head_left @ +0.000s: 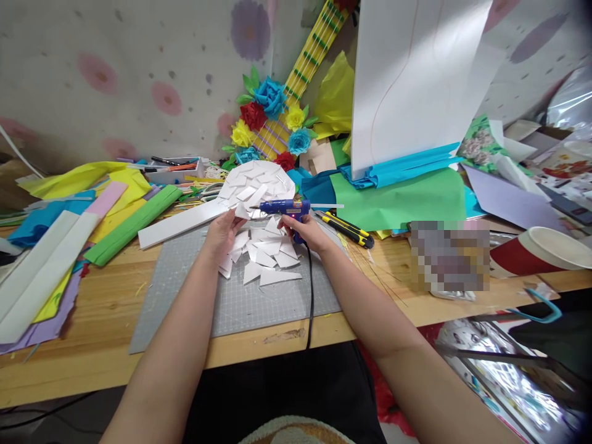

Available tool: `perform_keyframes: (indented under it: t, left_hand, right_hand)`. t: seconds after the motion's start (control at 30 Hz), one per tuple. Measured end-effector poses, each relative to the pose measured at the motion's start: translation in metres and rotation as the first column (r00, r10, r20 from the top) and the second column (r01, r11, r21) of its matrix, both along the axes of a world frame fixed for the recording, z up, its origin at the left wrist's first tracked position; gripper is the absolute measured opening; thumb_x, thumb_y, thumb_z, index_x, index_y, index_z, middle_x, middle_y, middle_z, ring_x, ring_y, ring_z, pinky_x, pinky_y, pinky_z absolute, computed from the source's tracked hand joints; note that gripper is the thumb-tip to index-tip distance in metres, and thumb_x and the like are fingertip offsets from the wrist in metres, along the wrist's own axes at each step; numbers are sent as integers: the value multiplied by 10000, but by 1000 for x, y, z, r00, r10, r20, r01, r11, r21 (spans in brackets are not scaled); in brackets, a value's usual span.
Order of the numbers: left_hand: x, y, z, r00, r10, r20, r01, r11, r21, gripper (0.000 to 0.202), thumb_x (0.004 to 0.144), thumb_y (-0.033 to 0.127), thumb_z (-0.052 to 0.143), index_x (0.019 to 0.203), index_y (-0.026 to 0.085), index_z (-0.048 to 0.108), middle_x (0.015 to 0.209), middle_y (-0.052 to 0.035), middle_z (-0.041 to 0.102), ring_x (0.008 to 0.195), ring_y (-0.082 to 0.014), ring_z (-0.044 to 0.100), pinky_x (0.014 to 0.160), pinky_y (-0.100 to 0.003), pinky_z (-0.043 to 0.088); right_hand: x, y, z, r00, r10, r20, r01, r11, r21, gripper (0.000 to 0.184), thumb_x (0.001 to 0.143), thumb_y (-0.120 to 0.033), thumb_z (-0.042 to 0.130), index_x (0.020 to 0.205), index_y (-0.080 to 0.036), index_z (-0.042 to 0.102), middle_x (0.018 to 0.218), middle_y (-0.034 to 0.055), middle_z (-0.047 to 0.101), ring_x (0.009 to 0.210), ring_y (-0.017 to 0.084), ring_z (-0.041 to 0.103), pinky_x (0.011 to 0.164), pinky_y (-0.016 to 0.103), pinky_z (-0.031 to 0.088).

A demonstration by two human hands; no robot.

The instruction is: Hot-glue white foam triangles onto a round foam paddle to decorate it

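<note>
My right hand (pixel 304 227) is wrapped round the grip of a blue hot glue gun (pixel 283 207), with a clear glue stick (pixel 327 206) jutting from its back. The nozzle points left at a small white foam board piece (pixel 241 210), which my left hand (pixel 222 234) pinches at its edge. Beneath both hands lies a loose heap of cut white pieces (pixel 267 251) on the grey cutting mat (pixel 173 280). Just behind is a white guitar-shaped cutout (pixel 185 223); similar pieces cover its rounded body, and its plain neck runs to the left.
A yellow-black utility knife (pixel 348 229) lies right of the mat. The glue gun's black cord (pixel 311 296) drops over the table's front edge. Crepe paper rolls (pixel 134 225) crowd the left. A paper cup (pixel 539 251) lies tilted at right; a flower-decorated yellow guitar (pixel 309 52) and white board (pixel 419 80) stand behind.
</note>
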State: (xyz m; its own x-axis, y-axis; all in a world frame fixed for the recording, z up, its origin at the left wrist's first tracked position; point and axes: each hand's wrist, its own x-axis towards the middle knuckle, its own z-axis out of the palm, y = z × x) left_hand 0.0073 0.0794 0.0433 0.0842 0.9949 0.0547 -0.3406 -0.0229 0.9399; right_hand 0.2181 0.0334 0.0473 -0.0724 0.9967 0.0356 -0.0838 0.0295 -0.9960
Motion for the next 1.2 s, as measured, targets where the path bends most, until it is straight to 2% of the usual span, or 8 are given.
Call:
perform_keyframes:
  t: [0.1,0.17,0.3,0.4,0.53,0.7,1.03,1.2]
  left_hand:
    - [5,6,2,968,180,-176,-166,982,94,584,564,601,774,929,151,700,1012,-96,708,1038,-245,634,974,-397,475]
    - [13,8,7,889,275,-366,-212,956,204,582,589,544,778,1004,144,694,1055,-102,684,1015,-245,630,964,-398,475]
    - [42,7,23,562,403,-723,-114,903,414,548,661,459,767,1094,138,670,1151,-127,616,1101,-273,568,1001,-393,437]
    - [70,6,31,267,438,-858,-93,898,430,474,743,482,706,1083,154,664,1165,-140,593,1177,-308,499,1026,-418,397]
    - [99,8,30,64,428,-902,-80,903,423,480,784,514,654,1092,146,646,1184,-157,580,1144,-323,492,995,-417,396]
    - [114,12,21,0,414,-910,-112,905,411,605,792,495,652,1251,119,536,1223,-178,573,1156,-331,489,1002,-425,372]
    - [117,22,11,148,457,-877,-200,882,426,698,767,438,693,1314,99,422,1266,-238,524,1230,-383,428,1036,-470,304]
    - [116,28,10,117,447,-887,-201,885,420,707,753,412,716,1316,105,418,1264,-230,522,1231,-380,425,1031,-465,309]
  right_hand:
    - [7,8,-5,976,-168,-140,170,985,2,492,588,-656,732,661,-182,625,592,-11,574,471,66,436,409,202,353]
    - [13,14,-7,937,-276,-213,282,960,-2,482,579,-643,742,655,-189,600,650,0,620,471,57,431,402,194,345]
    - [26,22,-10,880,-388,-273,399,917,-16,470,586,-627,738,653,-187,587,663,-2,634,448,45,418,393,193,345]
    - [32,24,-12,840,-446,-308,458,888,-36,471,573,-617,750,657,-184,584,678,-1,645,442,45,420,387,199,351]
    - [34,26,-15,820,-489,-299,499,865,-45,460,581,-607,747,652,-188,573,605,-12,614,428,55,407,384,208,349]
    - [32,26,-12,824,-485,-293,491,869,-58,474,583,-630,722,665,-186,579,653,4,640,440,57,409,391,210,365]
    - [29,27,-14,862,-447,-241,448,893,-53,459,617,-633,698,658,-187,595,580,-15,584,423,56,392,398,209,359]
    - [28,27,-15,865,-448,-225,447,893,-57,462,618,-638,691,652,-186,599,559,-20,560,420,54,389,399,205,356]
